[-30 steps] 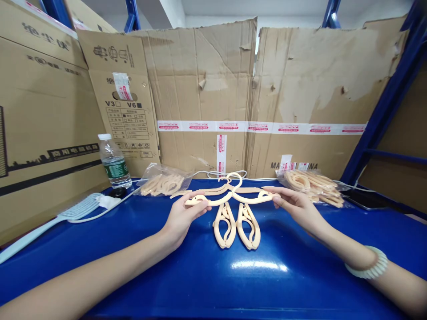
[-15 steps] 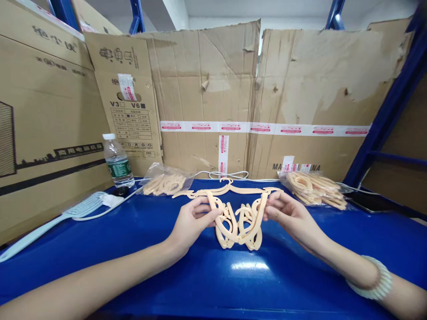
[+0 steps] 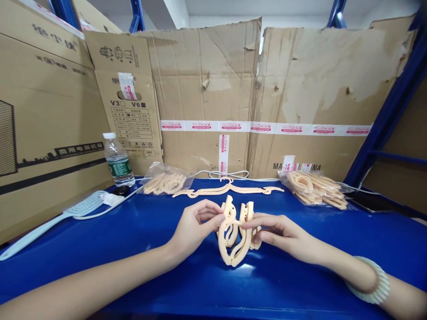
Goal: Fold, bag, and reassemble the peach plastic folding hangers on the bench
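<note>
My left hand pinches one arm of a beige folding clothes hanger, thumb in front and fingers behind. The hanger is bent into a narrow U, with its joint low and both arms pointing up. My right hand is closed around the other arm, its index finger laid across near the hook. Behind it on the blue table stand more folded hangers, partly hidden by the held hanger and my right fingers. Farther back, an unfolded beige hanger lies flat with its hook toward the cardboard.
Clear bags of beige hanger parts lie at the back left and back right. A water bottle, a light-blue slatted brush and a white cable are at left. A dark phone lies at right. Cardboard walls the back.
Both hands have brought the held hanger nearer and lower, and its two arms have swung closer together. My right hand has moved left and down.
</note>
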{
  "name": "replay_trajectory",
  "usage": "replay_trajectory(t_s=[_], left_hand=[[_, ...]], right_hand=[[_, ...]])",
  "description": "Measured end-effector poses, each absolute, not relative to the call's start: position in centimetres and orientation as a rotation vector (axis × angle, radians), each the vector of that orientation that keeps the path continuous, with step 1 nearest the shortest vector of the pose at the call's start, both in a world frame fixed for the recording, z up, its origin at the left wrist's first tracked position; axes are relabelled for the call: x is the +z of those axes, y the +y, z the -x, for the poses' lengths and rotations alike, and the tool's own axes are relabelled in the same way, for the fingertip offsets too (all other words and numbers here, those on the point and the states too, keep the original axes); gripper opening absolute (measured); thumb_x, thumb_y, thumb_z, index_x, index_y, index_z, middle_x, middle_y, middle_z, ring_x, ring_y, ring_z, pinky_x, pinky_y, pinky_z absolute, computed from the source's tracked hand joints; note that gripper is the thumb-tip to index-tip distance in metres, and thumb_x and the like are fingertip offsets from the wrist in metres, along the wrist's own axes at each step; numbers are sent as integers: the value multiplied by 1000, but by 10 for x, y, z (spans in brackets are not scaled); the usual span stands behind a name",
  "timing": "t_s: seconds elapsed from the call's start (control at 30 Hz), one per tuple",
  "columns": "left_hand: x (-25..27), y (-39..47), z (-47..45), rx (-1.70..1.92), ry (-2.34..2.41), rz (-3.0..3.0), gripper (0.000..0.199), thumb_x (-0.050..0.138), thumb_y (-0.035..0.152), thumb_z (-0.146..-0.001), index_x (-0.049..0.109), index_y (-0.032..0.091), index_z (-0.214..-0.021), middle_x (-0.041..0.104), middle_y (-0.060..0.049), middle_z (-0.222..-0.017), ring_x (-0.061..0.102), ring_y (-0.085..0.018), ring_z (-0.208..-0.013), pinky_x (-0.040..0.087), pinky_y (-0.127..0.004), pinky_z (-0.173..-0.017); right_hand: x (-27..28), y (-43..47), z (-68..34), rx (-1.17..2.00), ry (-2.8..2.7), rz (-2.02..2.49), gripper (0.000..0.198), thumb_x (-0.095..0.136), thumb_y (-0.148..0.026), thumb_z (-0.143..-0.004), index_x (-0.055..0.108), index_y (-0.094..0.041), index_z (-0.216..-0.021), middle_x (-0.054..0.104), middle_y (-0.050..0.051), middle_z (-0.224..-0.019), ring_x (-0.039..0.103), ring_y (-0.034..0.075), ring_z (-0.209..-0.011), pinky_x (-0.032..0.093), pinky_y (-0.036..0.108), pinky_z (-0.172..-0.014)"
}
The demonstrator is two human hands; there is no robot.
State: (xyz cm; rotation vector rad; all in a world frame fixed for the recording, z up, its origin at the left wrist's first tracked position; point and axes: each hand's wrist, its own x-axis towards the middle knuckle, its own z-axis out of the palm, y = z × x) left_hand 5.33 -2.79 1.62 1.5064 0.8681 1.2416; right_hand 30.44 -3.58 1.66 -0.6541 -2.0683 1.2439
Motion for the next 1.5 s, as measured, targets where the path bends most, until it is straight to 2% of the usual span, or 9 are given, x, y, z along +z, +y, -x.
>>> replay_trajectory(t_s=[0.2,0.43,0.63,0.87,1.07,1.2,1.27,1.4,1.5], left_hand=[[17,-31,-52,1230,836,-1663,19,75,24,-76,64,16,-89,71,-4,-92,69,-17,-89,56,-26,-79],[16,-38,-53,1130,750,-1819,13,67,21,-81,66,19,-94,67,-6,-108,64,-21,-106,55,-29,-86],[15,-35,-55,1082,806,-1744,15,68,25,-81,68,18,-94,67,-8,-107,64,-24,-104,57,-28,-75],[10,-36,-54,1037,787,-1732,19,68,24,-82,70,18,-99,70,-7,-100,67,-22,-95,57,-30,-76],[9,-34,-54,1092,775,-1745,20,69,24,-80,70,20,-99,55,-10,-124,56,-28,-116,59,-29,-75],[12,-33,-56,1090,780,-1701,14,71,23,-77,63,17,-87,60,-5,-95,62,-22,-97,57,-26,-67],[14,-34,-56,1057,769,-1705,14,69,22,-78,62,17,-89,62,-5,-93,63,-21,-95,55,-26,-68],[19,-38,-56,1049,779,-1779,15,64,18,-79,63,17,-93,63,-7,-99,61,-21,-99,53,-25,-70],[20,-38,-54,1066,821,-1802,14,64,16,-77,62,17,-91,60,-3,-87,60,-16,-85,52,-23,-66]], right_hand=[[15,-37,-305,1222,-2037,697,32,60,-38,-96,66,-25,-125,63,9,-116,63,19,-92,51,34,-84],[17,-42,-305,1262,-2044,694,36,64,-38,-93,63,-27,-128,56,9,-125,63,19,-95,53,34,-84],[24,-46,-305,1252,-2024,637,31,62,-35,-95,61,-24,-124,55,9,-124,59,23,-106,51,37,-90],[26,-49,-303,1263,-2064,649,22,59,-38,-96,59,-22,-111,58,5,-106,56,17,-91,48,30,-81],[28,-50,-305,1316,-2111,708,47,58,-47,-95,50,-27,-138,54,10,-128,54,26,-114,44,44,-97],[29,-47,-307,1327,-2127,708,51,61,-48,-93,51,-29,-140,49,9,-137,49,27,-121,44,42,-98],[28,-44,-308,1390,-2044,673,51,65,-47,-91,54,-29,-137,49,9,-137,53,26,-117,46,39,-94],[30,-33,-319,1298,-1843,809,49,67,-49,-88,59,-24,-130,60,9,-120,60,24,-101,50,36,-84],[31,-21,-333,1042,-1802,1069,46,65,-55,-86,63,-20,-115,64,8,-106,61,24,-93,49,36,-81]])
